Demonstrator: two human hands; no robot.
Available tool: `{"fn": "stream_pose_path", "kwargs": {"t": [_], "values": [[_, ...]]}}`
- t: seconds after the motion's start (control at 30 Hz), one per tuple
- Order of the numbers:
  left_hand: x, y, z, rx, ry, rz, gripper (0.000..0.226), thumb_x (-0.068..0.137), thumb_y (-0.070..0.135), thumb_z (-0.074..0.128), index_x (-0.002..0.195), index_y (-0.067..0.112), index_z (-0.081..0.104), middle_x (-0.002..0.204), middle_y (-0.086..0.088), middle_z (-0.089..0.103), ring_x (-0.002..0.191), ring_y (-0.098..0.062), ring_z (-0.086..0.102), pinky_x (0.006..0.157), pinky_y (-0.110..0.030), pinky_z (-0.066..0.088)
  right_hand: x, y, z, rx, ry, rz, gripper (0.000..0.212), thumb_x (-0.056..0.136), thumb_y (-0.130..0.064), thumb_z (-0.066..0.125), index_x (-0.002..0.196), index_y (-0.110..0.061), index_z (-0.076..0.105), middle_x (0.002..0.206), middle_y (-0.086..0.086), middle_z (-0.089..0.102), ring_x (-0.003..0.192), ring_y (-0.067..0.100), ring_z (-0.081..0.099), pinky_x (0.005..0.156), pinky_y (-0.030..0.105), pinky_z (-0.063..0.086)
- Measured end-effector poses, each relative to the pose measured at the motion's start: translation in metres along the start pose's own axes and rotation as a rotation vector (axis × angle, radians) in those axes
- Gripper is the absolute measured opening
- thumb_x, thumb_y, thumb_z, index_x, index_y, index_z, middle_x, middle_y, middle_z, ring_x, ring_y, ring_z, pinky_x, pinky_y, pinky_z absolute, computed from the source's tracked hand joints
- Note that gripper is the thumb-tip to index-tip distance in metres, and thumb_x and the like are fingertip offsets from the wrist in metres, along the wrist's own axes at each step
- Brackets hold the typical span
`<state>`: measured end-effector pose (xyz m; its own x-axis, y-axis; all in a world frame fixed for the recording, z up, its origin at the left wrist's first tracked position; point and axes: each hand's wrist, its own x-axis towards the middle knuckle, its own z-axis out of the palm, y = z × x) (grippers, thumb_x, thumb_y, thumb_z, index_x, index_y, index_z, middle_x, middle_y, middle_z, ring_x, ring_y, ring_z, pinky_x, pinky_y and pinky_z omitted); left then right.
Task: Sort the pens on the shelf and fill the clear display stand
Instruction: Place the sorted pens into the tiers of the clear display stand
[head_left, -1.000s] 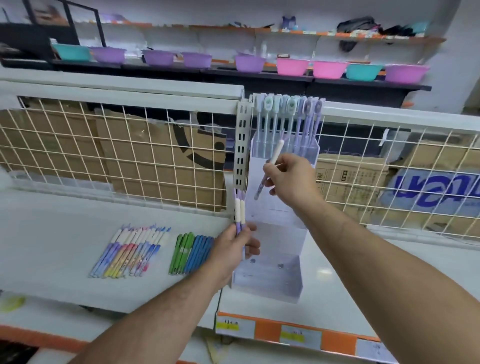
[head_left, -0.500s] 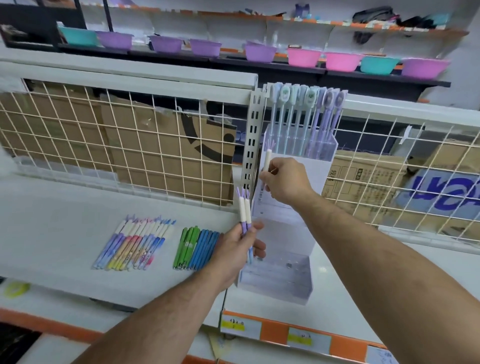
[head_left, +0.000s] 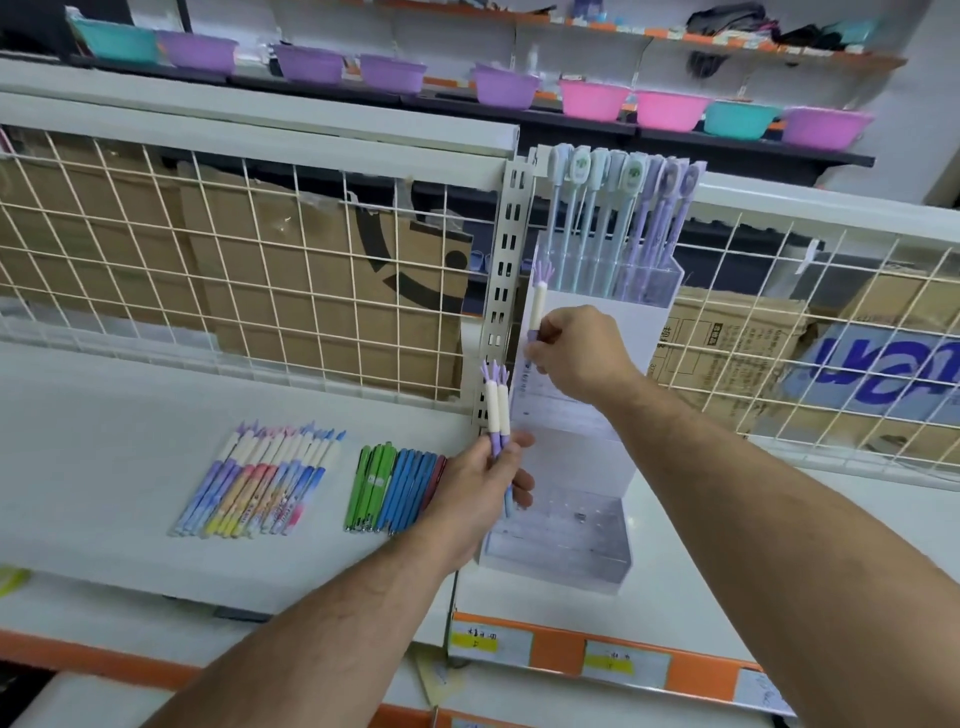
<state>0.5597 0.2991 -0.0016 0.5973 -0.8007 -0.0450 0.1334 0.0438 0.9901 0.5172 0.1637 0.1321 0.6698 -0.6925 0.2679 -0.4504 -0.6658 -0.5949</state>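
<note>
Nearest, the orange shelf edge strip (head_left: 566, 649) carries yellow price labels. Just beyond it the left hand (head_left: 480, 478) has its fingers curled round two purple pens (head_left: 497, 410) with cream grips. It holds them upright, just left of the clear display stand (head_left: 571, 551), which sits on the white shelf (head_left: 104, 467).

Left of that hand two groups lie flat on the shelf: a row of pastel pens (head_left: 260, 478) and, nearer the hand, a row of green and blue pens (head_left: 395, 488). The two rows lie apart.

Farther back, the right hand (head_left: 576, 353) pinches a single purple pen (head_left: 539, 301) between thumb and fingers. The pen stands upright at the stand's left side, close to a slotted metal upright (head_left: 506, 291).

The stand's tall back tier holds a line of pale blue and lilac pens (head_left: 618, 218) standing with their broad caps up. Behind runs a cream wire grid (head_left: 260, 260) with cardboard boxes (head_left: 322, 312) behind it. On the far dark shelf sits a row of purple, pink and teal plastic bowls (head_left: 592, 101).
</note>
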Motion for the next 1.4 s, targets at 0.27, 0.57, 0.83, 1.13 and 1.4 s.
{"fn": "stream_pose_path", "kwargs": {"t": [0.27,0.57,0.83,1.13,1.4], "values": [[0.000,-0.001,-0.003,0.037,-0.049,0.000,0.023,0.103,0.034,0.051,0.094,0.043,0.071,0.069,0.005,0.065,0.065,-0.010,0.062,0.091,-0.052,0.054,-0.056,0.005,0.013,0.070,0.000,0.081,0.014,0.082,-0.022,0.071,0.069,-0.018,0.071,0.063,-0.009,0.069,0.055,0.003,0.061,0.049,0.017,0.044],[-0.001,0.000,-0.006,0.045,-0.104,-0.004,0.021,0.105,0.031,0.047,0.105,0.028,0.068,0.076,0.002,0.069,0.073,-0.013,0.068,0.081,-0.033,0.056,-0.070,0.001,0.010,0.122,-0.114,0.055,0.017,0.087,-0.016,0.072,0.078,-0.006,0.063,0.071,0.007,0.069,0.058,0.011,0.067,0.055,0.029,0.052],[-0.003,0.001,-0.006,-0.054,-0.083,-0.003,0.026,0.106,0.027,0.047,0.107,0.035,0.071,0.076,-0.003,0.067,0.071,-0.016,0.067,0.066,-0.017,0.052,-0.033,-0.018,-0.030,0.317,0.250,0.039,0.013,0.096,-0.021,0.063,0.088,-0.011,0.061,0.076,0.002,0.073,0.072,0.013,0.074,0.069,0.052,0.062],[-0.003,0.001,-0.006,-0.006,-0.084,0.020,0.023,0.105,0.029,0.047,0.108,0.034,0.070,0.074,0.001,0.067,0.069,-0.012,0.066,0.061,-0.013,0.049,-0.021,-0.019,-0.020,0.172,0.255,-0.007,0.015,0.097,-0.025,0.060,0.084,-0.018,0.058,0.075,0.000,0.071,0.077,0.022,0.073,0.069,0.050,0.061],[-0.003,0.001,-0.005,0.025,-0.068,0.014,0.029,0.105,0.033,0.047,0.095,0.047,0.071,0.072,0.004,0.068,0.069,-0.011,0.067,0.064,-0.016,0.050,-0.025,-0.018,-0.005,-0.060,0.126,-0.028,0.017,0.098,-0.021,0.058,0.087,-0.008,0.063,0.079,0.008,0.070,0.078,0.026,0.068,0.070,0.047,0.059]]}}
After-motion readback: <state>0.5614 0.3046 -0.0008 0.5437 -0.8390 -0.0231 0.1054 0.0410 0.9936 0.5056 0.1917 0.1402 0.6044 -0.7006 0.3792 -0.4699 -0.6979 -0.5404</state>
